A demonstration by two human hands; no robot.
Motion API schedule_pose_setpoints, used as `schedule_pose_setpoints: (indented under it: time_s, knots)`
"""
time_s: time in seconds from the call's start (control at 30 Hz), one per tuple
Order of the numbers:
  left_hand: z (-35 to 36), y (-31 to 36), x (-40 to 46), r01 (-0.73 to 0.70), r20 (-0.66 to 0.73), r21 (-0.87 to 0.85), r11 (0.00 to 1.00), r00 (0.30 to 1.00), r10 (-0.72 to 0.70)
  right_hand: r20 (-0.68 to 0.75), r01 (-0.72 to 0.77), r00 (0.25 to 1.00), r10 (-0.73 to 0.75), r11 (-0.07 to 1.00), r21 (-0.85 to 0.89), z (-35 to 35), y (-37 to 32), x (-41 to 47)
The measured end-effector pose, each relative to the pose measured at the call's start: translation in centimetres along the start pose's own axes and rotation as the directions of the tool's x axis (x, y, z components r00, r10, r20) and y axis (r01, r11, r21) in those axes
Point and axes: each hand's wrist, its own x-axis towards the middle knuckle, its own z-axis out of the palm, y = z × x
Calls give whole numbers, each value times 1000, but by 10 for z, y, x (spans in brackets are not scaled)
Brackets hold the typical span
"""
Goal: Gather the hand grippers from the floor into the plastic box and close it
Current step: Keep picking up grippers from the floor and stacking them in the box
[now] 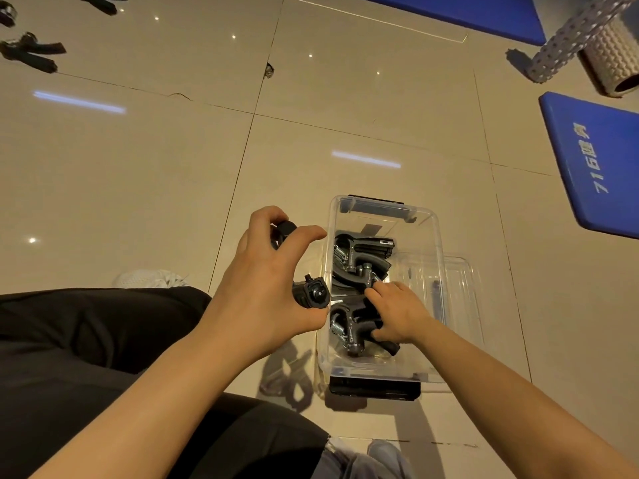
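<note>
A clear plastic box [437, 236] with black latches stands open on the tiled floor in front of me. Several black hand grippers [363, 261] with steel springs lie inside it. My right hand [401, 314] reaches into the box and closes around the handles of a gripper [352, 326] lying near the front. My left hand [273, 281] hovers just left of the box, holding another black hand gripper [309, 293] above the floor. The clear lid [460, 292] lies flat to the right of the box. More hand grippers [29, 53] lie on the floor at the far left.
Blue exercise mats [598, 160] lie at the right and top right, beside a grey foam roller [612, 60] and a perforated metal bar [570, 36]. My black-trousered legs [69, 340] fill the lower left, with a white shoe [148, 278] beyond them.
</note>
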Motion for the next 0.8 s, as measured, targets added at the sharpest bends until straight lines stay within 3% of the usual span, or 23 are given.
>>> schedule_pose_setpoints:
  time_s: [0.13,0.23,0.43,0.63,0.8]
  knots:
    - [1,2,0,-23,16,11,1000,1000,23,97,-172,981,169,985,22,19,-9,-14]
    - [1,1,-1,-26,27,12,1000,999,25,65,-222,974,217,972,73,30,-13,-19]
    - [1,0,-2,-21,24,31,999,999,21,85,-182,981,172,976,117,32,-19,-12]
    - [2,-1,-2,-14,28,35,999,1000,13,145,-167,975,171,985,-38,28,-31,1]
    - [1,-2,-3,-27,49,61,998,999,24,178,-153,971,161,987,-53,26,-20,-1]
